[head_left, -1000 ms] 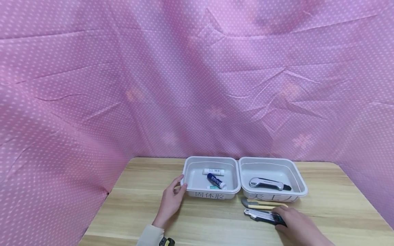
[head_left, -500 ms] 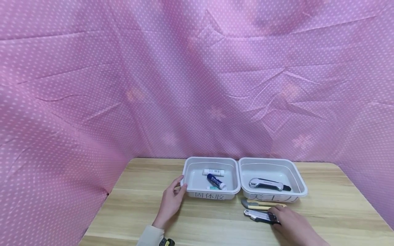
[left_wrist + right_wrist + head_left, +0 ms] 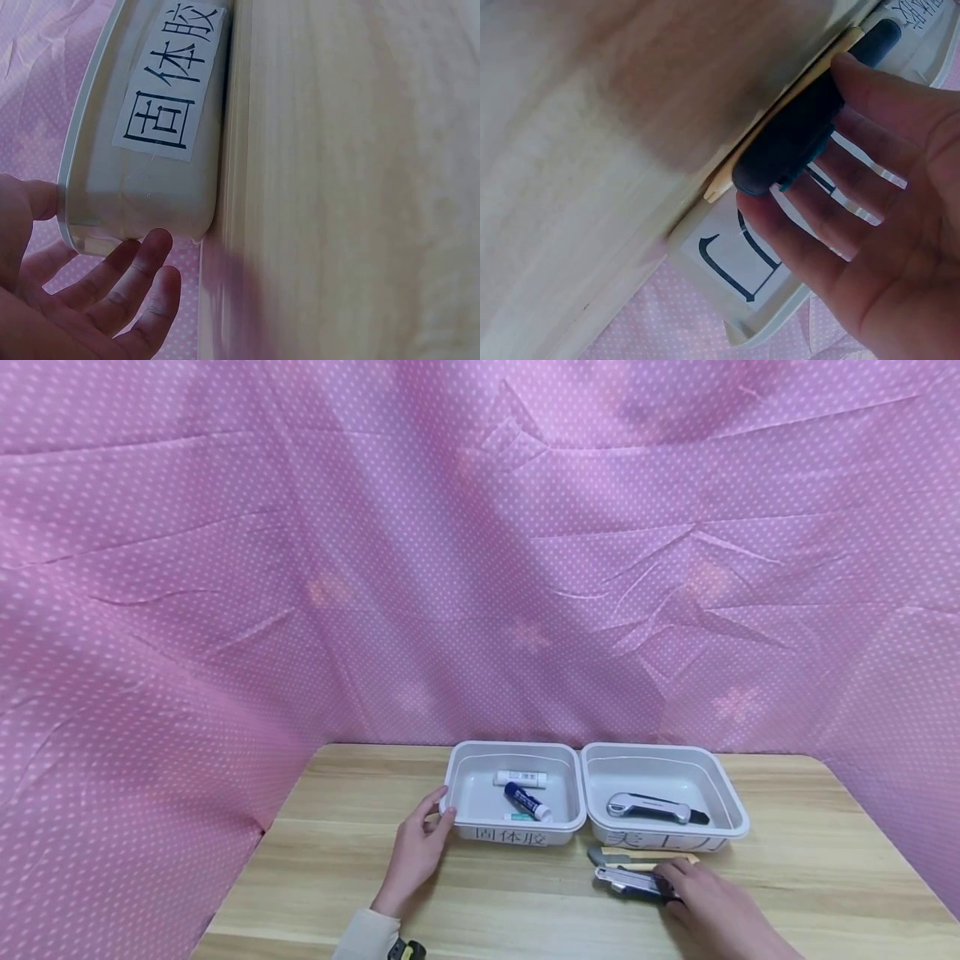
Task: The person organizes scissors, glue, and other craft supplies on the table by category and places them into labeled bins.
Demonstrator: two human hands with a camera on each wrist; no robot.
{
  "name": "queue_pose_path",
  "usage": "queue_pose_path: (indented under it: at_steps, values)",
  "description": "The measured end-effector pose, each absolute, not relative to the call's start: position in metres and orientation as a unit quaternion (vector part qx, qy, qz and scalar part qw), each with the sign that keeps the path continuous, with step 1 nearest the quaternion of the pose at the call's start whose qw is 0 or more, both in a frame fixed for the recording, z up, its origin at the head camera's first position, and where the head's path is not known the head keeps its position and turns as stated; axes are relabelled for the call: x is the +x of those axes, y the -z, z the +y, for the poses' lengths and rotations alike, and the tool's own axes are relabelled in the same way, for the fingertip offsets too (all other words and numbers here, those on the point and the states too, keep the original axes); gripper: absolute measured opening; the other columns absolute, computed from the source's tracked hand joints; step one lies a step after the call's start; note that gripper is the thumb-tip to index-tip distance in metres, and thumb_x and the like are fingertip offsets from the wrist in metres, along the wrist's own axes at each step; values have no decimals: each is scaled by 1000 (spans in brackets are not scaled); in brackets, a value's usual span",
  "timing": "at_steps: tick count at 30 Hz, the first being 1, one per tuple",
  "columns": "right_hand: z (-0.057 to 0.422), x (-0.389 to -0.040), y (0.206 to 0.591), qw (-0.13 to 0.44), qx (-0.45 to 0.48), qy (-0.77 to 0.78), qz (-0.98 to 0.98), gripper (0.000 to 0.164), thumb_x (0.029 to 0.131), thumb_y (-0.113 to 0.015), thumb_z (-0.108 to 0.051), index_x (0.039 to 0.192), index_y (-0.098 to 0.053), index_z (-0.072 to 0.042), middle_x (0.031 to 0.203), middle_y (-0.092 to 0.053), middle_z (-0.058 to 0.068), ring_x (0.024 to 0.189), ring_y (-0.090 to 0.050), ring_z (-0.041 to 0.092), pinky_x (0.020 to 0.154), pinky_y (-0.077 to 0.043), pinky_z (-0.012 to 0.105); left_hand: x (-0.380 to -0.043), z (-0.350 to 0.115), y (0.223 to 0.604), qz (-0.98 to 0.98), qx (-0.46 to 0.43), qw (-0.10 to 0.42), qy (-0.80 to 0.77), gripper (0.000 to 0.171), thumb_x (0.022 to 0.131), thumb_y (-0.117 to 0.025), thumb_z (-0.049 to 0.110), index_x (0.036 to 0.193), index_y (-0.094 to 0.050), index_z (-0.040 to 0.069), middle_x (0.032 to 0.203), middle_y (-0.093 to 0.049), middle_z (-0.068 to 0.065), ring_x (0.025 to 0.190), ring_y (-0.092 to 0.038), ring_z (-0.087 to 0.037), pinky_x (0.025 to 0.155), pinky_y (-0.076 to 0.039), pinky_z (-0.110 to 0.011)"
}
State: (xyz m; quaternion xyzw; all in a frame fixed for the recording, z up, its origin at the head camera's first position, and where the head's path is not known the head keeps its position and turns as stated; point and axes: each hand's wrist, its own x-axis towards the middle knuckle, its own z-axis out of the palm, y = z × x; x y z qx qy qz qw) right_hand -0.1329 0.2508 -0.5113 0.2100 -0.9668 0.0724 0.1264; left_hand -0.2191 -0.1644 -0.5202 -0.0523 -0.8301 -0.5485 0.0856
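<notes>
My left hand [image 3: 417, 852] holds the corner of a white plastic box [image 3: 517, 749], thumb at its rim and fingers against its side. Inside that box lie a white glue stick [image 3: 521, 779], a blue glue stick [image 3: 527, 802] and a partly hidden green-and-white one [image 3: 517, 817]. My right hand [image 3: 708, 902] grips a black-and-silver utility knife [image 3: 628, 882] by its dark handle end, thumb and fingers on either side. Just behind it on the table, a yellow utility knife [image 3: 637, 857] lies along the front of the right-hand plastic box [image 3: 652, 749].
A silver-and-black utility knife [image 3: 652, 808] lies in the right-hand box. Both boxes stand side by side and carry handwritten paper labels [image 3: 169, 79]. The wooden table [image 3: 322, 827] backs onto a pink dotted curtain [image 3: 480, 610].
My right hand has shifted slightly left along the utility knife's handle, and the knife now looks a little tilted. My left hand and the boxes have stayed put.
</notes>
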Motion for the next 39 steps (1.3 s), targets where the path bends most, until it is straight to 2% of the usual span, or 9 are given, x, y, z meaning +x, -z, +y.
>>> queue_pose_path:
  at_steps: [10, 17, 20, 28, 32, 39]
  values:
    - [252, -135, 503, 196, 226, -51, -953, 43, 73, -89, -14, 111, -69, -17, 106, -65, -5, 97, -66, 19, 76, -60, 39, -219, -164, 519, -831, -52, 87, 547, 49, 104, -62, 29, 147, -53, 7, 127, -65, -28, 100, -74, -33, 80, -62, -31]
    - [256, -136, 500, 255, 255, -49, -931, 50, 70, -89, -11, 115, -69, -11, 113, -66, 1, 103, -66, 23, 81, -60, 42, -219, -163, 519, -833, -50, 83, 545, 49, 104, -61, 30, 148, -53, 8, 129, -64, -28, 101, -74, -33, 82, -63, -33]
    - [257, -135, 496, 261, 252, -51, -930, 53, 69, -89, -10, 118, -68, -9, 114, -67, 2, 104, -66, 23, 81, -60, 42, -218, -163, 519, -832, -50, 82, 546, 49, 104, -61, 29, 148, -53, 8, 129, -64, -27, 102, -74, -33, 84, -62, -34]
    - [257, -132, 482, 263, 222, -79, -936, 52, 74, -87, -10, 123, -67, -11, 115, -67, 7, 104, -66, 27, 67, -59, 45, -217, -163, 516, -830, -49, 82, 550, 49, 104, -61, 27, 148, -52, 7, 129, -64, -27, 102, -74, -33, 85, -62, -34]
    - [259, -133, 477, 260, 213, -90, -938, 51, 75, -87, -10, 122, -66, -13, 116, -67, 6, 104, -66, 26, 69, -59, 46, -216, -163, 515, -830, -48, 80, 549, 49, 104, -61, 28, 148, -52, 7, 129, -64, -28, 102, -73, -34, 84, -62, -33]
    - [264, -135, 470, 281, 227, -97, -927, 55, 72, -86, -7, 124, -66, -8, 117, -67, 8, 103, -67, 28, 73, -60, 49, -217, -162, 515, -832, -42, 81, 547, 49, 104, -61, 28, 148, -53, 8, 128, -65, -27, 101, -74, -33, 82, -63, -33]
